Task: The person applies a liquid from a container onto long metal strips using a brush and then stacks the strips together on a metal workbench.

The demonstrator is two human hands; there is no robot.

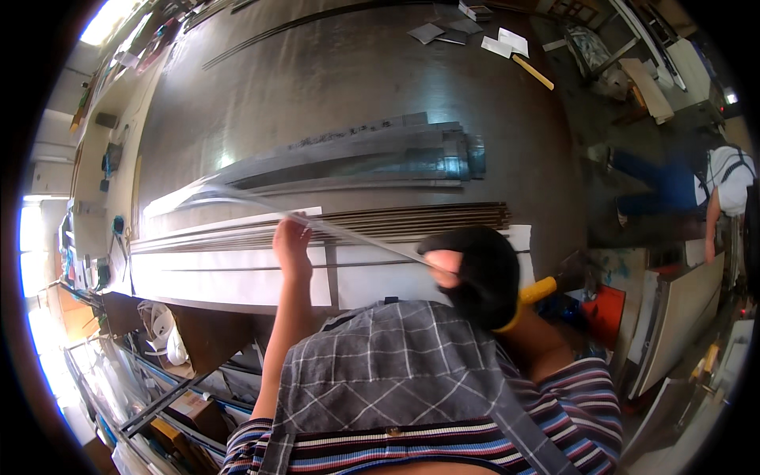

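Observation:
A long, thin, light grey strip [360, 237] runs slantwise between my hands, its far part blurred toward the left of the table. My bare left hand [294, 247] has its fingertips closed on it. My right hand [475, 273], in a black glove with a yellow cuff and some skin showing, grips the strip near its right end. Beneath lie several thin dark rods [412, 218], side by side on white sheets [222, 279] along the table's near edge. A single rod [229, 269] lies apart from them, closer to me.
Flat grey strips [364, 154] are stacked beyond the rods on the dark table [317, 87]. Papers [507, 43] and a yellow stick [533, 72] lie far right. A person [673, 180] is at the right. Shelving [170, 400] stands lower left, and a yellow handle [538, 290] beside my right wrist.

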